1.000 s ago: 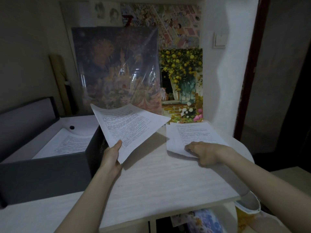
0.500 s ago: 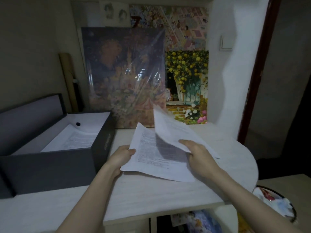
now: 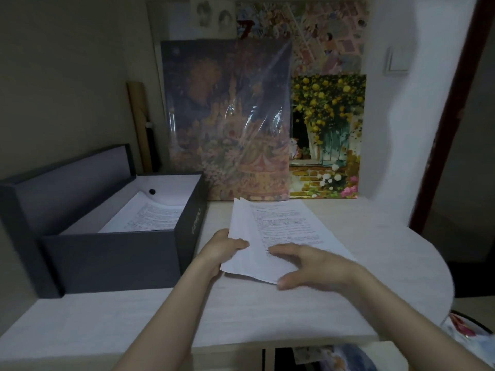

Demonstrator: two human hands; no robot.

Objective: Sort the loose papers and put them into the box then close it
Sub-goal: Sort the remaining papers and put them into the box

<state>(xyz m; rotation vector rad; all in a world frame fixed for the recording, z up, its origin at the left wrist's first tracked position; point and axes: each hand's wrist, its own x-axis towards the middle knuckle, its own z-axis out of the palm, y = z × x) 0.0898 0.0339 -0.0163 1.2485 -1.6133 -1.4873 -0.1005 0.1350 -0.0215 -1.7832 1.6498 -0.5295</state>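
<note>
A small stack of printed white papers (image 3: 284, 228) lies on the pale table (image 3: 241, 314), right of the box. My left hand (image 3: 222, 250) pinches the stack's left edge, thumb on top. My right hand (image 3: 316, 266) rests flat on the sheets with its fingers spread, holding nothing. The dark grey box (image 3: 112, 253) stands open at the left. Inside it, a printed sheet (image 3: 152, 215) lies on the white bottom. The box's lid (image 3: 69, 188) stands upright behind it.
Two paintings lean on the wall behind the table: a plastic-wrapped dark one (image 3: 227, 121) and a yellow-flower one (image 3: 326, 135). A cardboard tube (image 3: 139, 124) stands in the corner. The table's rounded right edge (image 3: 444, 277) borders a dark doorway. Colourful clutter (image 3: 468, 333) sits below right.
The sheet my left hand held up and the sheets under my right hand have come together into one stack on the table. My right hand has gone from lifting a page to lying flat on it.
</note>
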